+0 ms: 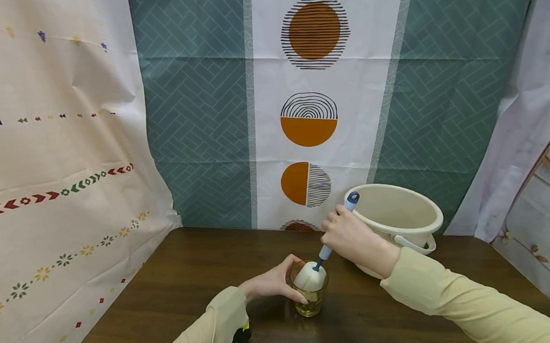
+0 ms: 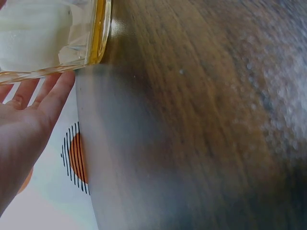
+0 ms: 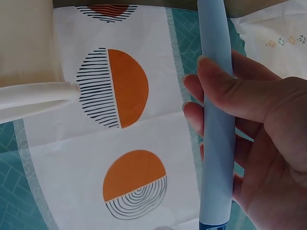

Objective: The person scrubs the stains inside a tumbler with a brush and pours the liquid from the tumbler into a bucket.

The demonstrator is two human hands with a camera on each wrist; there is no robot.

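Observation:
An amber see-through glass stands on the brown table, and my left hand grips it from the left, thumb on the near side. In the left wrist view, the fingers lie along the wall of the glass. Inside the glass sits the white sponge head of a bottle brush. Its light blue handle rises tilted to the right. My right hand holds this handle, and the right wrist view shows thumb and fingers wrapped around the handle.
Behind my right hand stands a cream bucket with its handle hanging down. Patterned cloths, one with orange circles, hang behind the table. A small black and yellow item shows at my left sleeve.

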